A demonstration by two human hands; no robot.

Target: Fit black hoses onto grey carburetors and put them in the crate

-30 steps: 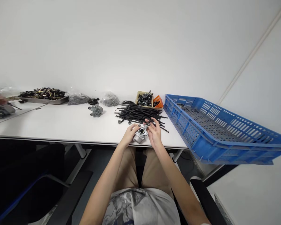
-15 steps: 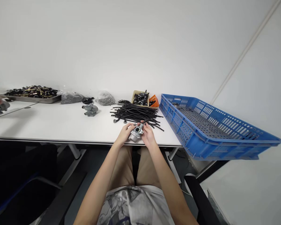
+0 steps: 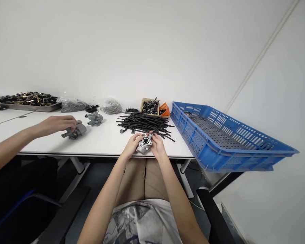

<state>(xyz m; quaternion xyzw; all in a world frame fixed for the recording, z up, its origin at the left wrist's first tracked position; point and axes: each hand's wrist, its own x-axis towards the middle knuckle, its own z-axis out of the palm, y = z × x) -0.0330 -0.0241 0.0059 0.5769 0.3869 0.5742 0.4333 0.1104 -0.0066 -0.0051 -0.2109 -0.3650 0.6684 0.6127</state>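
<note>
Between my hands at the table's front edge is a silver carburetor (image 3: 143, 147), its round bore turned up toward me. The fingers of my left hand (image 3: 131, 145) close on its left side. My right hand (image 3: 157, 146) grips it from the other side, thumb and fingers at the upper right. A black piece shows by the right fingertips; I cannot make out whether it is held or part of the pile. Just beyond lies a heap of black rubber hoses (image 3: 144, 122).
At the left a co-worker's hand (image 3: 59, 124) holds another carburetor (image 3: 77, 131) over the table. A third carburetor (image 3: 95, 119) sits behind it. Along the wall are a metal tray (image 3: 47, 108) of parts, plastic bags (image 3: 111, 106) and small bins (image 3: 142, 101). A blue crate (image 3: 218, 152) stands right.
A co-worker's hand has reached in from the left with a carburetor. The view has shifted slightly. My two hands keep their hold on the carburetor, with little change.
</note>
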